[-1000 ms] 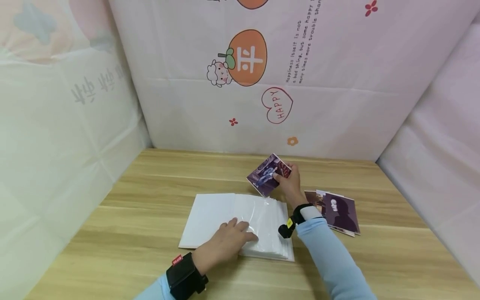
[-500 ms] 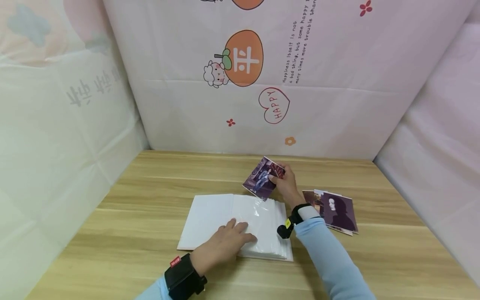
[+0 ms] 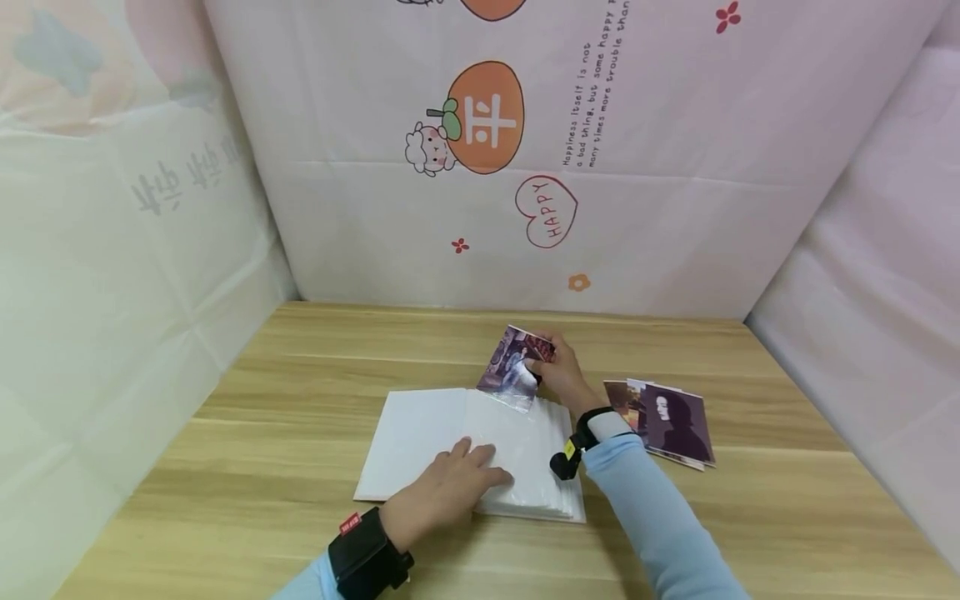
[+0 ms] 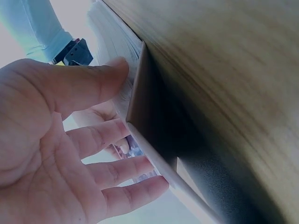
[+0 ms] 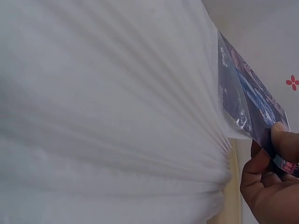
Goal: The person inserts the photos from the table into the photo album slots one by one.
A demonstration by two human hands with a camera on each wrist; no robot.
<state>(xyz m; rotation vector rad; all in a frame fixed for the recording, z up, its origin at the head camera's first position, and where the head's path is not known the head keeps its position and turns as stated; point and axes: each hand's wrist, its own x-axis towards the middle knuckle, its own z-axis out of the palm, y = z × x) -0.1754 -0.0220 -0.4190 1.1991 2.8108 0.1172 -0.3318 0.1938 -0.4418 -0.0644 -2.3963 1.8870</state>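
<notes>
A white photo album (image 3: 420,425) lies spread on the table, its clear pocket pages (image 5: 117,102) fanned at the right. My left hand (image 3: 450,487) rests on the album with fingers spread and nearly straight; the left wrist view has its thumb and fingertips against the pages. At the album's far edge my right hand (image 3: 562,375) pinches a photo (image 3: 508,362) by its right side, thumb on top. In the right wrist view the lower part of this photo (image 5: 261,100) sits under the clear film of a pocket, while the rest sticks out.
Several loose photos (image 3: 681,425) lie overlapped to the right of the album, beyond the right wrist. The wooden table (image 3: 247,467) is bounded by a printed white cloth (image 3: 360,225) at the back and white cloth sides.
My right hand has brought the photo left and down toward the album, and its lower edge has entered the pocket opening. The left hand has stayed in place on the page.
</notes>
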